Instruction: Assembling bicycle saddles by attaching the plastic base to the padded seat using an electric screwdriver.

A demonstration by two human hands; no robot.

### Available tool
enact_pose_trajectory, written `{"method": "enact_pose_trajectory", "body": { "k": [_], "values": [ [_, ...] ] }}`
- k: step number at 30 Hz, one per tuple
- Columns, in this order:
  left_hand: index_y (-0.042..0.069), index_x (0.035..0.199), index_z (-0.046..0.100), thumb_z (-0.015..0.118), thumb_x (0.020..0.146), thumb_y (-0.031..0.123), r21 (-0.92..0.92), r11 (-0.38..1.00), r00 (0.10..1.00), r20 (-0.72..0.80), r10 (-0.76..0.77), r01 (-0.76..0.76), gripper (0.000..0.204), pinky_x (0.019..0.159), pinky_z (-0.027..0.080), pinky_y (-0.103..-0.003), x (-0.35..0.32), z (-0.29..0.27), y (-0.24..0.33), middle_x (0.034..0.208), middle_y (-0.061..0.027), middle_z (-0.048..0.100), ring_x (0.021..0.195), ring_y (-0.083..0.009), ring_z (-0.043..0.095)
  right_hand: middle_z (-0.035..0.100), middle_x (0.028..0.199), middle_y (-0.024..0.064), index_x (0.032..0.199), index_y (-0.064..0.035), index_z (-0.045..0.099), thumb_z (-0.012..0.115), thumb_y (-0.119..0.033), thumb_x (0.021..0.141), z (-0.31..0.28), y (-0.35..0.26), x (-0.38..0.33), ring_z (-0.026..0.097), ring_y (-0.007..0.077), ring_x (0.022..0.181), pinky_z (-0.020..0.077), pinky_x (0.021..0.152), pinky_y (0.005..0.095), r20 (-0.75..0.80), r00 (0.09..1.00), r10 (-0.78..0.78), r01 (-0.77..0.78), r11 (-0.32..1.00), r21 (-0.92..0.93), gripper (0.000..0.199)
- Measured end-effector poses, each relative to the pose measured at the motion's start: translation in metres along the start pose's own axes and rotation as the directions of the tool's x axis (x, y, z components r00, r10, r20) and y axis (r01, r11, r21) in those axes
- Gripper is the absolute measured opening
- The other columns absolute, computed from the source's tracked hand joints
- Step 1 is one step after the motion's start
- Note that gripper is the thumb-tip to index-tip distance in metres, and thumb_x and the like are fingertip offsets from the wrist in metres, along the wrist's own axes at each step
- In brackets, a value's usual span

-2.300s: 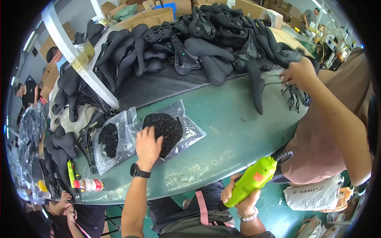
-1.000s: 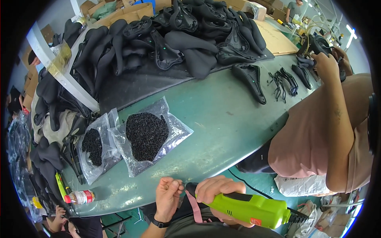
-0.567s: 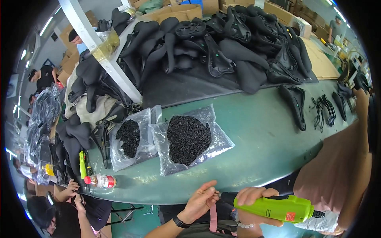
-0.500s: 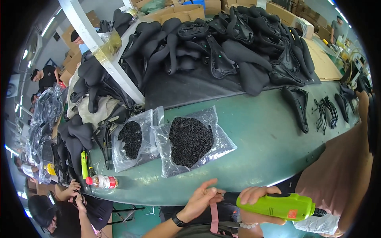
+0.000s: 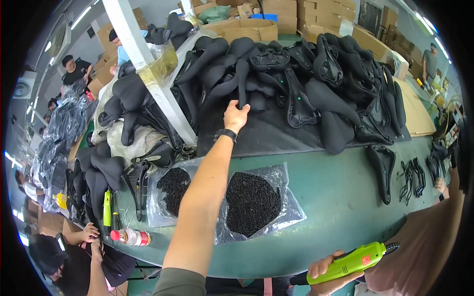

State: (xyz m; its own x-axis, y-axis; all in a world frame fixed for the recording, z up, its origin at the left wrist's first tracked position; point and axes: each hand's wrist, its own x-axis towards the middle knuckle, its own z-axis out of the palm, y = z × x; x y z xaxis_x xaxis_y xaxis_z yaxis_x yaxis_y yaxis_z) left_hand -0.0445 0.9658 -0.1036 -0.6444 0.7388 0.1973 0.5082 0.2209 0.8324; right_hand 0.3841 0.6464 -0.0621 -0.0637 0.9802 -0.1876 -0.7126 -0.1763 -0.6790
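At the near edge of the saddle pile, my left hand (image 5: 237,116) is on the downward-pointing nose of a black saddle (image 5: 242,81), fingers bent about its tip; whether they have closed fully I cannot tell. That saddle leans among the others, just above the black mat (image 5: 266,140). To get it out cleanly, I'd set thumb and fingers on opposite sides of the narrow nose, and ease it up before drawing it towards me, since its neighbours look likely to slide if I simply tug. My forearm crosses above the clear bags of small black parts, the left bag (image 5: 155,204) and the right bag (image 5: 295,209), so I should keep my elbow high and not sweep them. My right hand (image 5: 322,268) is wrapped round the green power tool (image 5: 350,265) by the bench edge; best to hold it steady there, with its dark tip away from my lap.
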Motion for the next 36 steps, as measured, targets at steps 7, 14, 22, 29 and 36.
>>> {"method": "enact_pose_trajectory", "body": {
  "k": [7,14,22,29,36],
  "values": [
    [0.004,0.095,0.05,0.066,0.082,0.016,-0.59,0.793,0.967,0.254,0.001,0.154,0.024,0.059,0.045,-0.03,-0.114,-0.051,0.021,0.071,-0.0036,0.056,0.064,-0.0135,0.053,0.048,0.065,0.0062,0.116,-0.0058,0.055,0.042,-0.093,0.067,0.004,-0.006,-0.014,0.04,0.0181,0.051,0.0366,0.048,0.0306,0.113,0.992,0.052,-0.059,0.996,0.064,0.101],
    [0.004,0.083,0.051,0.082,0.072,0.026,-0.174,0.949,0.862,0.398,0.313,-0.264,0.04,0.075,0.05,-0.037,-0.352,-0.186,0.003,0.102,-0.0144,0.062,0.088,-0.032,0.062,0.045,0.061,0.0044,0.116,-0.0051,0.056,0.04,-0.094,0.066,0.018,-0.003,-0.041,0.037,0.016,0.045,0.034,0.044,0.0271,0.252,0.957,0.146,-0.181,0.976,0.121,0.103],
    [0.006,0.09,0.06,0.078,0.078,0.032,-0.052,0.902,0.78,0.483,0.398,-0.428,0.034,0.091,0.047,-0.037,-0.429,-0.226,-0.072,0.12,-0.0116,0.059,0.105,-0.0306,0.058,0.049,0.063,0.0066,0.117,-0.0049,0.055,0.041,-0.094,0.066,0.034,0.008,-0.068,0.041,0.0185,0.046,0.0375,0.044,0.0304,0.398,0.898,0.189,-0.233,0.97,0.065,0.104],
    [0.008,0.103,0.067,0.058,0.085,0.014,0.591,0.791,0.894,-0.255,0.368,-0.157,0.021,0.088,0.047,-0.043,-0.208,-0.268,-0.11,0.116,-0.0181,0.059,0.11,-0.0356,0.053,0.048,0.062,0.0061,0.117,-0.0052,0.054,0.042,-0.094,0.066,0.045,0.004,-0.09,0.041,0.0187,0.046,0.0369,0.044,0.03,0.367,0.912,0.185,-0.189,0.982,-0.026,0.103],
    [0.01,0.098,0.068,0.052,0.086,0.016,0.711,0.656,0.957,0.084,0.278,-0.253,0.021,0.088,0.05,-0.044,-0.116,-0.279,-0.156,0.104,-0.0129,0.065,0.107,-0.033,0.059,0.049,0.065,0.0067,0.118,-0.0052,0.053,0.039,-0.097,0.062,0.02,-0.008,-0.083,0.042,0.0188,0.048,0.0389,0.046,0.0303,0.326,0.933,0.153,-0.161,0.987,-0.004,0.108]
  ]
}}
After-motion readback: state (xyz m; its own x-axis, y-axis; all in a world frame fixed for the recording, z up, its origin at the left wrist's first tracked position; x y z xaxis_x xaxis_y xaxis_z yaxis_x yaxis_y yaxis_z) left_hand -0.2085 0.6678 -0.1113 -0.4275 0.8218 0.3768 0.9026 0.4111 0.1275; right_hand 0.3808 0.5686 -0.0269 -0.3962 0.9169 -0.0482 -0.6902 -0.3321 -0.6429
